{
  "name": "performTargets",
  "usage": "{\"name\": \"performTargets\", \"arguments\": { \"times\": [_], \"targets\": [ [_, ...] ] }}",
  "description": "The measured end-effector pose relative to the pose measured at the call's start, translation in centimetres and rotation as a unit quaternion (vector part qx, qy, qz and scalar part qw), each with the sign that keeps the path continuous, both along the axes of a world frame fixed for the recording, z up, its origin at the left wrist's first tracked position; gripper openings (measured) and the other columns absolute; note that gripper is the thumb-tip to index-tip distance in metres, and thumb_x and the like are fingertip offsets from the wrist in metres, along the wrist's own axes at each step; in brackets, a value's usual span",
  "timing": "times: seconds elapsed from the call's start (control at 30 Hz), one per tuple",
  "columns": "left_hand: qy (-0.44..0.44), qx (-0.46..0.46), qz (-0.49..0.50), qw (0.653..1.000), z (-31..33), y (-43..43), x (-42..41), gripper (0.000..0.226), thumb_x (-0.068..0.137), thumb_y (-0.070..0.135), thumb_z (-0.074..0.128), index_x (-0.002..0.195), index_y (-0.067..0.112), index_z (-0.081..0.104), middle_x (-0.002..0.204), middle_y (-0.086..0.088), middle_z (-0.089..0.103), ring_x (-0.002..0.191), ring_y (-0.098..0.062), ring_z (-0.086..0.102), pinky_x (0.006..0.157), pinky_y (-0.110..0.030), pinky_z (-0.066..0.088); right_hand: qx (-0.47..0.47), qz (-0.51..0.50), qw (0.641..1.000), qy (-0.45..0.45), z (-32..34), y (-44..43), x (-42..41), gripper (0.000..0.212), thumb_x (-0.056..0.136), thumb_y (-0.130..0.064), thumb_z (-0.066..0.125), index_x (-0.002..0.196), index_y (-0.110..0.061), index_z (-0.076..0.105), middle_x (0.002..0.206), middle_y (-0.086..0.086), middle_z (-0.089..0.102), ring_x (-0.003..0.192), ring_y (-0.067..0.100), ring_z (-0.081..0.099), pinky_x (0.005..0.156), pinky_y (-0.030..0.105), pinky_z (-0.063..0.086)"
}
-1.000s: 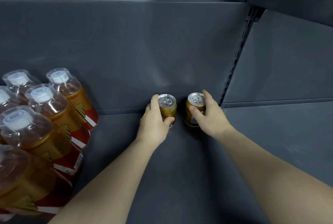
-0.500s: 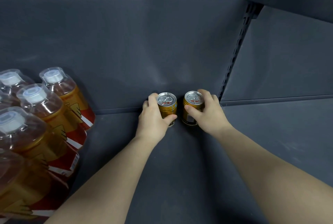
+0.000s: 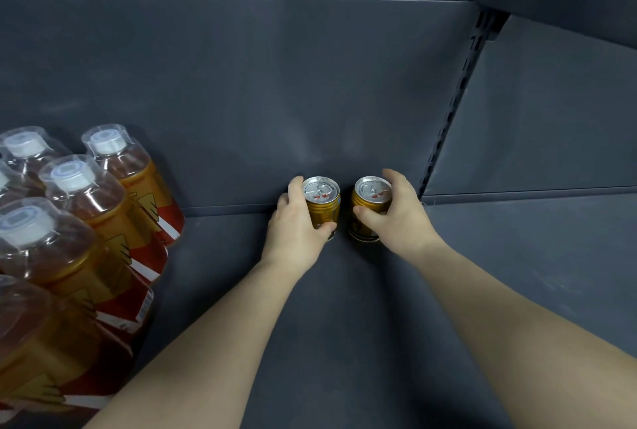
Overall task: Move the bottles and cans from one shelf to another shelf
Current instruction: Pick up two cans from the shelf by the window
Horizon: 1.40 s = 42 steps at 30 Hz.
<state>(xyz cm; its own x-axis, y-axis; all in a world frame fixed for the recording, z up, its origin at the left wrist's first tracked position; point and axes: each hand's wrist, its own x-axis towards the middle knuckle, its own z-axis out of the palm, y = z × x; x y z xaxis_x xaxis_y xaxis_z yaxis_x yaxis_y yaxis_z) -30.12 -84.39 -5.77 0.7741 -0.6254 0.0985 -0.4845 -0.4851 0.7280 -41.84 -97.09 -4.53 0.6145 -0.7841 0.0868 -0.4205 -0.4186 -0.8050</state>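
1. Over the last second the two cans have barely shifted. The left can (image 3: 322, 211) and right can (image 3: 367, 211) now stand upright, just apart, at the back of the dark shelf (image 3: 379, 308).
2. Each grip stays closed: the left hand (image 3: 296, 232) wraps the left can, the right hand (image 3: 396, 218) the right. Release seems next.
3. Both cans show silver pull-tab lids and gold bodies.

The left can (image 3: 321, 199) and right can (image 3: 369, 197), gold, stand upright at the shelf (image 3: 344, 325) back; amber bottles (image 3: 103, 211) cluster leftward.
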Motion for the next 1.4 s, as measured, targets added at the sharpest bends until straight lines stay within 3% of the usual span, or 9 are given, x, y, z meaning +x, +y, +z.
{"name": "performTargets", "arguments": {
  "times": [0.13,0.33,0.43,0.53,0.73,0.83,0.93,1.17,1.4],
  "targets": [
    [-0.021,0.012,0.016,1.0,-0.2,-0.2,-0.3,0.095,0.078,0.036,0.083,0.151,0.023,0.024,0.144,-0.008,0.043,0.126,-0.032,0.049,0.1,-0.038,0.041,0.028,0.001,0.999,-0.033,-0.4,0.4,-0.1,0.074,0.084,-0.026,0.078,0.144,-0.021,0.035,0.13,-0.005,0.052,0.121,0.014,0.054,0.102,0.027,0.042],
    [0.046,-0.034,-0.031,0.998,-0.7,0.2,0.4,0.094,0.085,0.019,0.078,0.156,0.026,0.015,0.153,0.0,0.039,0.136,-0.021,0.041,0.105,-0.028,0.035,-0.023,0.001,1.0,-0.007,-0.6,0.1,-0.2,0.078,0.082,-0.036,0.081,0.147,-0.028,0.038,0.126,-0.005,0.036,0.113,0.011,0.045,0.096,0.022,0.035],
    [0.026,-0.031,-0.003,0.999,-0.6,0.0,0.2,0.093,0.081,0.025,0.082,0.152,0.025,0.022,0.148,-0.002,0.043,0.129,-0.025,0.048,0.099,-0.031,0.04,-0.002,0.018,0.999,-0.032,-1.0,-0.3,-0.7,0.079,0.089,-0.026,0.075,0.155,-0.024,0.03,0.139,-0.006,0.04,0.124,0.006,0.042,0.105,0.019,0.031],
    [-0.003,-0.021,0.015,1.0,-0.5,-0.2,0.0,0.095,0.076,0.032,0.085,0.149,0.025,0.025,0.144,-0.004,0.046,0.125,-0.028,0.05,0.098,-0.035,0.043,0.036,0.007,0.998,-0.054,-1.5,-0.1,-0.9,0.085,0.089,-0.028,0.073,0.157,-0.021,0.022,0.153,-0.005,0.041,0.14,0.012,0.04,0.117,0.031,0.032],
    [0.048,-0.041,-0.034,0.997,-0.6,-0.1,0.3,0.095,0.084,0.022,0.08,0.155,0.027,0.017,0.151,0.001,0.039,0.133,-0.019,0.043,0.099,-0.023,0.035,-0.023,-0.032,0.999,-0.009,-1.5,0.0,-0.3,0.086,0.082,-0.039,0.08,0.15,-0.023,0.031,0.142,0.002,0.039,0.131,0.019,0.043,0.101,0.026,0.035],
    [0.016,-0.033,0.001,0.999,-0.4,-0.6,-0.1,0.09,0.079,0.027,0.083,0.149,0.025,0.026,0.144,-0.003,0.044,0.125,-0.026,0.05,0.093,-0.027,0.039,0.007,-0.017,1.0,-0.025,-1.6,-0.5,-0.3,0.088,0.086,-0.028,0.078,0.156,-0.019,0.024,0.151,0.001,0.038,0.139,0.017,0.039,0.109,0.022,0.029],
    [-0.002,-0.021,0.02,1.0,-0.4,-1.0,-0.7,0.094,0.078,0.031,0.084,0.15,0.023,0.025,0.144,-0.007,0.044,0.125,-0.03,0.049,0.098,-0.035,0.041,0.065,-0.008,0.996,-0.052,-1.8,-0.6,-0.6,0.09,0.09,-0.022,0.075,0.158,-0.02,0.017,0.154,-0.001,0.041,0.141,0.016,0.04,0.118,0.033,0.031],
    [0.014,-0.031,0.007,0.999,-0.8,-0.7,-0.5,0.082,0.08,0.031,0.081,0.145,0.025,0.032,0.138,-0.004,0.047,0.122,-0.026,0.051,0.096,-0.033,0.043,0.006,-0.069,0.997,-0.022,-2.4,-0.1,0.0,0.079,0.077,-0.034,0.085,0.14,-0.017,0.041,0.136,0.003,0.048,0.125,0.02,0.049,0.101,0.029,0.04],
    [0.017,-0.015,0.024,0.999,-0.6,-2.1,-0.2,0.078,0.082,0.028,0.081,0.143,0.023,0.031,0.137,-0.006,0.048,0.121,-0.031,0.052,0.098,-0.04,0.047,-0.01,-0.057,0.998,0.013,-1.8,-0.8,0.5,0.067,0.087,-0.028,0.076,0.14,-0.013,0.038,0.138,0.007,0.045,0.127,0.021,0.045,0.094,0.021,0.03]
  ]
}}
